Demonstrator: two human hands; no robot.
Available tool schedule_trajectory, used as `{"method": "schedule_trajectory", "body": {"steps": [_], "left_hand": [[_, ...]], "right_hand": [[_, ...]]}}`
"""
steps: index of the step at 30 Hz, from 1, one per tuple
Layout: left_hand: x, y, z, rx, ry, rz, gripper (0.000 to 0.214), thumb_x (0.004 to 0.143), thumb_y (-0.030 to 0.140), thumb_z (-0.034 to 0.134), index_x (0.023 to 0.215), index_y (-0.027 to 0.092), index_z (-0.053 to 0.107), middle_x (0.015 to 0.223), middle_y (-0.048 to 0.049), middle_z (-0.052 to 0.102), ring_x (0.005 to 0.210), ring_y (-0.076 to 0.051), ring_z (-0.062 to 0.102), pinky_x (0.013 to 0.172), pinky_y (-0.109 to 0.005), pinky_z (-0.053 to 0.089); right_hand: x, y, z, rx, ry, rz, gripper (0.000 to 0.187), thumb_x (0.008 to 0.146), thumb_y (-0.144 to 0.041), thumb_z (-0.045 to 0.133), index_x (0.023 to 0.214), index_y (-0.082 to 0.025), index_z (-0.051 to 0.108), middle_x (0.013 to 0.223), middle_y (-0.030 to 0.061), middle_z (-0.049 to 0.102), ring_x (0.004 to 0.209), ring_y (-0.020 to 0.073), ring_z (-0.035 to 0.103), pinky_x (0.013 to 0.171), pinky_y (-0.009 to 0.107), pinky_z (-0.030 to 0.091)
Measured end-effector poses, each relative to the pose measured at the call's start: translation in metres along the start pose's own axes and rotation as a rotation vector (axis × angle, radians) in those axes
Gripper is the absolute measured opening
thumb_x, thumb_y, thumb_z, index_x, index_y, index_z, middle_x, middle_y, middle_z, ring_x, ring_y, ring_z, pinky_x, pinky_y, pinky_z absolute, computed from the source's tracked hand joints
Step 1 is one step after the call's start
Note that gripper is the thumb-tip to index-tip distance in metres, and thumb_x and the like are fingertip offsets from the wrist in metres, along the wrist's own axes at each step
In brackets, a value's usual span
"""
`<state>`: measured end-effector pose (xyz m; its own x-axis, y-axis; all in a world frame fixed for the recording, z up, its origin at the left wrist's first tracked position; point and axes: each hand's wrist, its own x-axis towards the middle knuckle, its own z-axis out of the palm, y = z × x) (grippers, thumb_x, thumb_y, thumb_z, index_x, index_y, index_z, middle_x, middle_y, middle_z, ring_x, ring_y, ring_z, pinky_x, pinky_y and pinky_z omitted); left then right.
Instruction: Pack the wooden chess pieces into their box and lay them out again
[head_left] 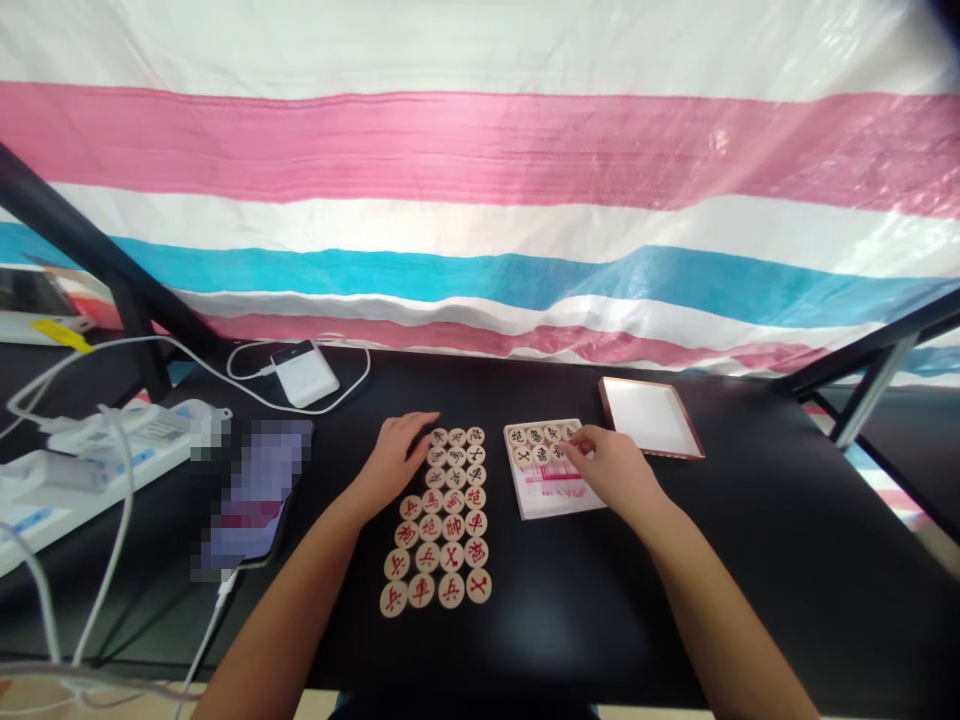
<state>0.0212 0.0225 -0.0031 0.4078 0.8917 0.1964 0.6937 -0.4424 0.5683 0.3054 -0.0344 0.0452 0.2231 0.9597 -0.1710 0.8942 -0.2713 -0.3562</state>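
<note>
The right hand (611,470) I guide remotely curls over black-lettered discs (541,454) in a shallow box (544,492), gripping one or not I cannot tell, while the left hand (391,462) lies unclenched beside disc rows (452,527) on the bench (570,620), presumably face-up for reading.

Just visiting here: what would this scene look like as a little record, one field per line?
Left hand: beside the far end of the loose discs; contact unclear
Right hand: fingertips at the boxed discs; grip unclear
Loose discs: black-marked far, red-marked near the person
Shallow box: two rows of black-marked discs, pink print showing
Further right: second box, white inside
Left side: phone, power strip, white device
Backdrop: striped sheet
</note>
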Motion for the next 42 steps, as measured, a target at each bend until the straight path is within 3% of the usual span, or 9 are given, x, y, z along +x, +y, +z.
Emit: {"method": "schedule_trajectory", "body": {"steps": [5, 11, 14, 20, 25, 30, 34, 36, 42], "left_hand": [[0.016, -0.004, 0.008, 0.105, -0.096, -0.039, 0.021, 0.083, 0.028, 0.047, 0.095, 0.02, 0.062, 0.103, -0.0053, 0.059, 0.092, -0.022, 0.05, 0.088, -0.04, 0.037], [0.009, -0.006, -0.002, -0.065, -0.023, -0.109, 0.017, 0.08, 0.036, 0.053, 0.087, 0.021, 0.057, 0.088, -0.0013, 0.061, 0.082, -0.018, 0.052, 0.079, -0.033, 0.042], [0.0, 0.008, -0.008, -0.17, 0.053, -0.16, 0.02, 0.078, 0.04, 0.055, 0.087, 0.022, 0.055, 0.083, 0.0001, 0.059, 0.076, -0.016, 0.052, 0.074, -0.03, 0.043], [-0.018, 0.057, -0.003, -0.442, -0.122, -0.05, 0.019, 0.076, 0.035, 0.059, 0.089, 0.021, 0.056, 0.084, -0.0011, 0.06, 0.079, -0.015, 0.055, 0.074, -0.029, 0.044], [-0.022, 0.066, 0.007, -0.634, -0.137, -0.061, 0.016, 0.078, 0.033, 0.056, 0.088, 0.021, 0.053, 0.088, -0.0029, 0.058, 0.083, -0.017, 0.055, 0.077, -0.032, 0.045], [-0.021, 0.061, 0.004, -0.563, -0.135, -0.041, 0.017, 0.079, 0.032, 0.054, 0.093, 0.022, 0.052, 0.089, -0.0022, 0.056, 0.082, -0.016, 0.053, 0.078, -0.031, 0.044], [-0.019, 0.049, -0.003, -0.337, -0.016, -0.044, 0.017, 0.08, 0.03, 0.052, 0.095, 0.023, 0.053, 0.086, -0.001, 0.054, 0.078, -0.015, 0.05, 0.077, -0.03, 0.042], [-0.017, 0.037, -0.004, -0.246, 0.025, -0.063, 0.016, 0.079, 0.03, 0.053, 0.093, 0.023, 0.054, 0.079, 0.0, 0.051, 0.073, -0.015, 0.048, 0.073, -0.029, 0.043], [-0.012, 0.007, 0.003, -0.109, 0.038, -0.048, 0.016, 0.078, 0.029, 0.052, 0.092, 0.022, 0.054, 0.084, -0.0018, 0.054, 0.077, -0.018, 0.047, 0.07, -0.03, 0.042]], "right_hand": [[-0.003, -0.002, -0.004, 0.078, -0.006, -0.029, 0.022, 0.078, -0.036, 0.051, 0.078, -0.017, 0.063, 0.075, 0.0049, 0.066, 0.07, 0.0167, 0.058, 0.064, 0.026, 0.039], [-0.005, -0.009, 0.002, 0.217, 0.007, -0.099, 0.018, 0.076, -0.033, 0.052, 0.074, -0.019, 0.063, 0.073, 0.0034, 0.065, 0.064, 0.0149, 0.056, 0.061, 0.026, 0.041], [-0.015, -0.024, 0.01, 0.366, -0.032, -0.209, 0.015, 0.077, -0.031, 0.053, 0.082, -0.019, 0.062, 0.076, 0.0019, 0.065, 0.06, 0.0125, 0.054, 0.061, 0.026, 0.042], [-0.043, -0.054, 0.031, 0.674, -0.215, -0.419, 0.018, 0.077, -0.033, 0.056, 0.09, -0.021, 0.055, 0.079, -0.0003, 0.06, 0.065, 0.0102, 0.052, 0.06, 0.024, 0.043], [-0.05, -0.058, 0.036, 0.815, -0.219, -0.347, 0.015, 0.077, -0.032, 0.056, 0.086, -0.021, 0.053, 0.073, -0.0024, 0.056, 0.066, 0.0099, 0.053, 0.058, 0.023, 0.043], [-0.042, -0.052, 0.026, 0.906, -0.111, -0.297, 0.018, 0.078, -0.036, 0.054, 0.088, -0.021, 0.054, 0.086, 0.0016, 0.058, 0.072, 0.0114, 0.055, 0.059, 0.024, 0.046], [-0.024, -0.027, 0.003, 0.743, 0.21, -0.197, 0.02, 0.078, -0.036, 0.054, 0.088, -0.02, 0.058, 0.085, 0.0032, 0.062, 0.072, 0.0128, 0.057, 0.067, 0.026, 0.046], [-0.012, -0.011, -0.008, 0.544, 0.272, -0.168, 0.02, 0.077, -0.034, 0.053, 0.088, -0.019, 0.063, 0.086, 0.0036, 0.064, 0.068, 0.0127, 0.056, 0.068, 0.027, 0.045], [0.012, 0.022, -0.005, 0.136, 0.091, -0.039, 0.013, 0.068, -0.027, 0.062, 0.076, -0.018, 0.068, 0.073, 0.0026, 0.068, 0.064, 0.0142, 0.058, 0.064, 0.026, 0.043]]}}
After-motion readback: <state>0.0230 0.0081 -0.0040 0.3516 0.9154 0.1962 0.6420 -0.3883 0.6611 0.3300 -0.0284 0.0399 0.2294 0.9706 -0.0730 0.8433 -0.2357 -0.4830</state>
